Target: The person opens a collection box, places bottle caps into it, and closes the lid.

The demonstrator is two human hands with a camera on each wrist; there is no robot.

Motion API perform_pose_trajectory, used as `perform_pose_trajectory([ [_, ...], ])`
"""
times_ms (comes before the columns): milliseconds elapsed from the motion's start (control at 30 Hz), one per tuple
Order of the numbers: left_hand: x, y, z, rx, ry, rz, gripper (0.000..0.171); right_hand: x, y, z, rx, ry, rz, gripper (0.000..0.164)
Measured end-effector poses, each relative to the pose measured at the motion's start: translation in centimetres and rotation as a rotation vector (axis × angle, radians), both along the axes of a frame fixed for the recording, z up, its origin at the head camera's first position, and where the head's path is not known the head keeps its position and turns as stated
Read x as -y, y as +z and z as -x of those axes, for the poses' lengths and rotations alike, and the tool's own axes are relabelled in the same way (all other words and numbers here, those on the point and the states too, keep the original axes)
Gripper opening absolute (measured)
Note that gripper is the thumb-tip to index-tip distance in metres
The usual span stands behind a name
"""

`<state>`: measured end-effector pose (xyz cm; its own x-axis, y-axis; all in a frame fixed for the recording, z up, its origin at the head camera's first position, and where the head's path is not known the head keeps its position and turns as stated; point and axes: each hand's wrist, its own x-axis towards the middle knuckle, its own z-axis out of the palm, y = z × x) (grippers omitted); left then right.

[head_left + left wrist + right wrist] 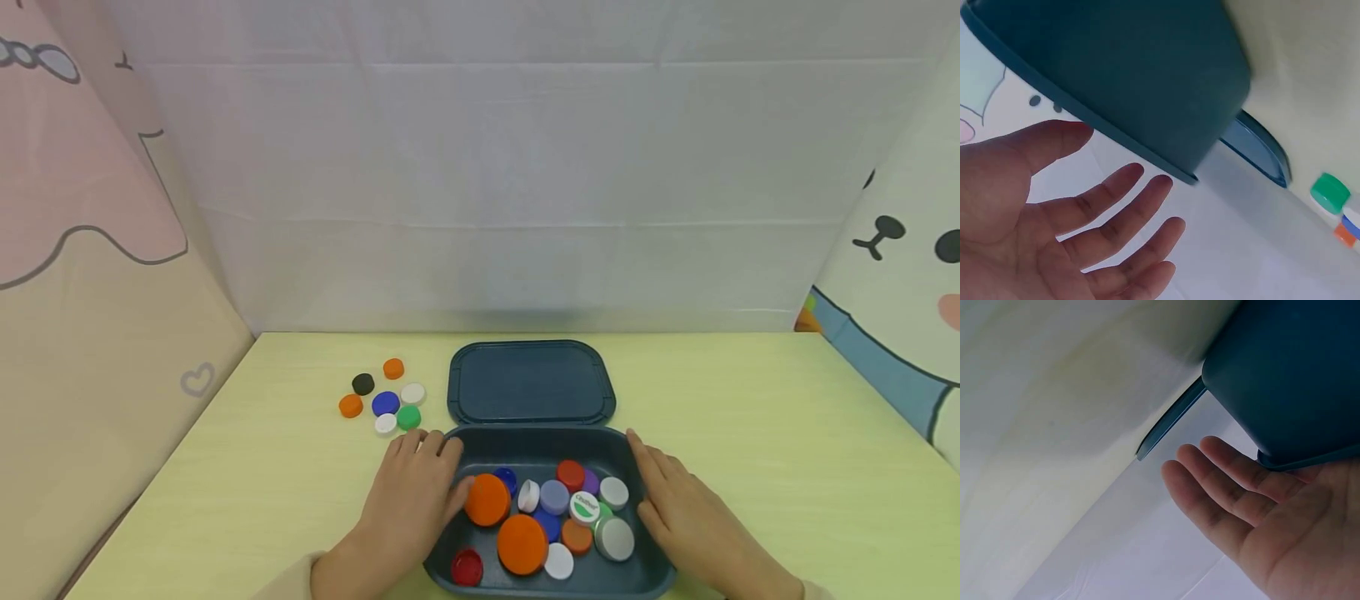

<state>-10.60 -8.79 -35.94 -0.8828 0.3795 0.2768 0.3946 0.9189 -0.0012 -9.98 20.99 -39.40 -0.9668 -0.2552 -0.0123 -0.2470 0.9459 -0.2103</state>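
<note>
A dark blue plastic box (pixel 487 450) stands on the table, holding several bottle caps of mixed colours. Among them are two large orange caps (pixel 522 544), a dark red cap (pixel 467 567), a silver-grey cap (pixel 615 538) and a white-and-green printed cap (pixel 584 507). My left hand (pixel 408 500) lies at the box's left rim, thumb over the edge beside an orange cap. In the left wrist view its fingers spread loosely below the box wall (pixel 1135 81). Along the right rim rests my right hand (pixel 690 517), fingers extended; the right wrist view shows them beside the wall (pixel 1291 381).
Behind the box lies its dark blue lid (pixel 532 383), flat on the pale yellow table (pixel 750 400). To the left of the lid is a loose group of caps, including a black cap (pixel 363 383) and a green cap (pixel 408 417). White cloth (pixel 525 167) hangs behind the table.
</note>
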Motion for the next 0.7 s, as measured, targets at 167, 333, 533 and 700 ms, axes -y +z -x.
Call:
perform_pose_trajectory([
  [167,1.3,-0.2,1.4,-0.105,0.063,-0.027,0.031,0.0,0.0,0.0,-0.005,-0.001,-0.001,0.067],
  [333,2.7,-0.8,2.6,-0.207,0.097,-0.050,0.029,-0.1,0.0,0.0,-0.012,0.002,-0.004,0.067],
  [533,4.1,-1.5,4.1,-0.273,0.120,-0.079,0.026,-0.2,0.0,0.0,-0.019,0.003,-0.006,0.066],
  [700,5.1,-2.2,5.0,-0.261,0.149,-0.092,0.023,-0.2,0.0,0.0,-0.027,0.008,-0.001,0.066],
])
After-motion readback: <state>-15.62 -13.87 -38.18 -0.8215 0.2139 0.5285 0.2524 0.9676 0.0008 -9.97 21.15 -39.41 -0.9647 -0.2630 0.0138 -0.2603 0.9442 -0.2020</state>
